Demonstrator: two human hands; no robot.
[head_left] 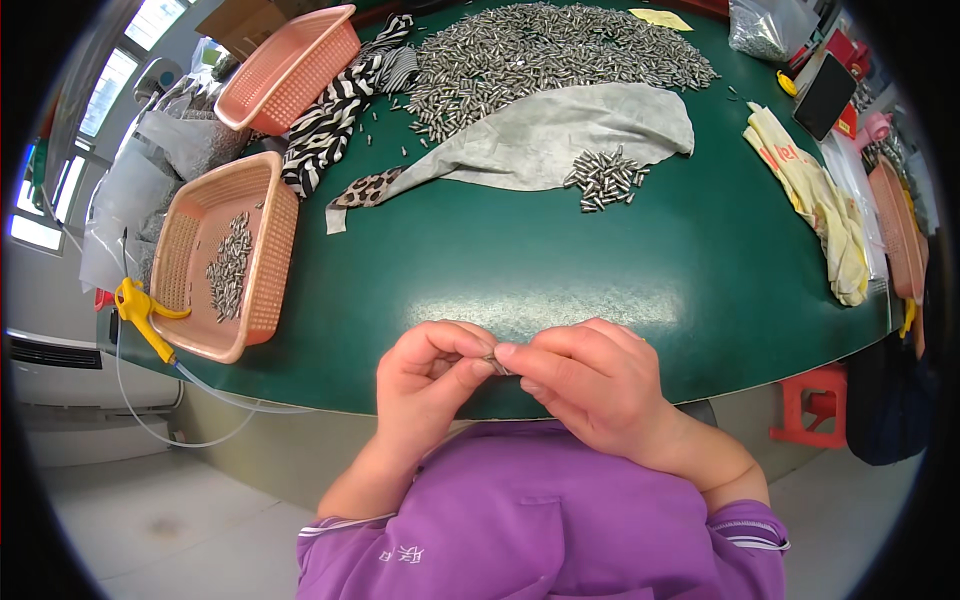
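Both hands meet at the near edge of the green table, their fingertips pinched together. Between thumb and forefinger, my left hand point(425, 380) grips a small metal cylindrical part point(496, 365). The fingertips of my right hand point(605, 385) close on the same part from the other side. Most of it is hidden by the fingers. Farther off, a small heap of similar metal parts point(605, 180) lies at the edge of a grey cloth point(560, 130). A far larger pile of metal parts point(540, 55) spreads behind the cloth.
At left stands a pink plastic basket point(275, 250) with some metal parts inside; a yellow air blow gun point(145, 318) hangs by its rim. Behind are another pink basket point(290, 70) and a zebra-striped cloth point(325, 135). Pale gloves point(810, 195) and a phone point(825, 97) lie at right.
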